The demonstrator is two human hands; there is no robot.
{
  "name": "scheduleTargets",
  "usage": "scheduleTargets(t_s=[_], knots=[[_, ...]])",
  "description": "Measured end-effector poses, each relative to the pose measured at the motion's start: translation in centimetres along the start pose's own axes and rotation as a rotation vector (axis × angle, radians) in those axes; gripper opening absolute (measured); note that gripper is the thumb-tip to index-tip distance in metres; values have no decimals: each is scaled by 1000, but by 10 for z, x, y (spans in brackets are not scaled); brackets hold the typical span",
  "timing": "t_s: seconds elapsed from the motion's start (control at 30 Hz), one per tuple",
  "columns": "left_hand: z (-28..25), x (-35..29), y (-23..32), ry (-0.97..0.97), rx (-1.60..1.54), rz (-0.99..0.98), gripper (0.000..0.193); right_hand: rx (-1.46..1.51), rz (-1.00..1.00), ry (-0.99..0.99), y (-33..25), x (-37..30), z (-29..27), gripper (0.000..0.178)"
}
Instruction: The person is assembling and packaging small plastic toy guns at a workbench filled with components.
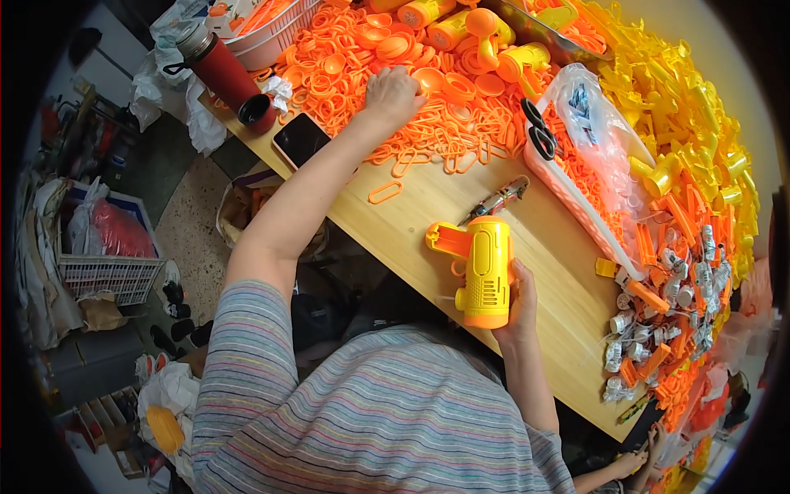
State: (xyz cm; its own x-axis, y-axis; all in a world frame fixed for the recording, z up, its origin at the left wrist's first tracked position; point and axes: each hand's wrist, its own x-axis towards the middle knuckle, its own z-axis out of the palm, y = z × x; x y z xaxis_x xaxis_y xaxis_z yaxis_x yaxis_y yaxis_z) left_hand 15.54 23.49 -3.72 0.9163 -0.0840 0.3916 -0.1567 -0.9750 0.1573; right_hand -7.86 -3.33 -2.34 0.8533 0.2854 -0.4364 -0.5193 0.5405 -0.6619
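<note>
My right hand (520, 309) is closed round the side of a yellow toy gun (487, 263) with orange ends. Its orange handle part sticks out to the left, and it is held above the near edge of the table. My left hand (393, 95) reaches far across into a heap of loose orange plastic parts (350, 107), rings, cups and oval loops among them. The fingers there are curled together at an orange cup-shaped piece (429, 80); what they pinch is hidden. Just beyond the toy gun lies a slim tool (498, 200), partly covered by it.
Left of the heap are a black phone (300, 140), a red thermos (216, 66) and a dark cup (257, 113). Black-handled scissors (539, 130) rest at a white-rimmed tray (576, 206). Yellow parts (658, 99) and small wired motors (666, 305) pile up right. Another person's hands (634, 463) show lower right.
</note>
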Motion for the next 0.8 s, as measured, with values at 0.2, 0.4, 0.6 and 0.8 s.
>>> scheduleTargets(t_s=[0.2, 0.4, 0.6, 0.8], knots=[[-8, 22, -21, -131, -681, -275, 22, 37, -11, 28, 1, -1, -1, 56], [-35, 24, -46, -124, -716, -356, 25, 96, -30, -62, 2, -1, -1, 62], [-57, -30, -3, -239, -1228, -304, 21, 301, -208, -41, -9, 1, -6, 63], [-46, -133, 65, -471, -1698, -427, 28, 223, -356, 57, -19, 1, -7, 67]])
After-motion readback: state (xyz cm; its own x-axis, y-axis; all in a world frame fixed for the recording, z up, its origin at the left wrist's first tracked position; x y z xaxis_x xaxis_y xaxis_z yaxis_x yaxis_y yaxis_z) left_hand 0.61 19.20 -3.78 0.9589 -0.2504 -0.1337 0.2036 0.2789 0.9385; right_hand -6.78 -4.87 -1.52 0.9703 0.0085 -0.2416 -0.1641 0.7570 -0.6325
